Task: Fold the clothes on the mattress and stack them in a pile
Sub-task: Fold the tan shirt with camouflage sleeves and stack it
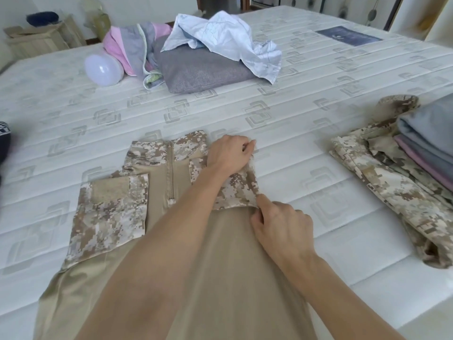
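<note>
A tan shirt with camouflage sleeves and a zip collar (137,204) lies face up on the white mattress (294,114) in front of me. Its left sleeve lies folded in over the chest. My left hand (229,153) reaches across and pinches the upper edge of the right sleeve near the shoulder. My right hand (282,227) pinches the lower corner of that same folded sleeve. At the right edge sits a pile of folded clothes (426,141) on top of a camouflage garment (392,187). Unfolded clothes (220,38) lie heaped at the back.
A grey cushion (201,72) lies under the heap, beside pink and grey fabric (130,45) and a round white lamp (104,69). A wooden crate (39,40) stands behind the mattress at the left. A dark object (3,141) shows at the left edge.
</note>
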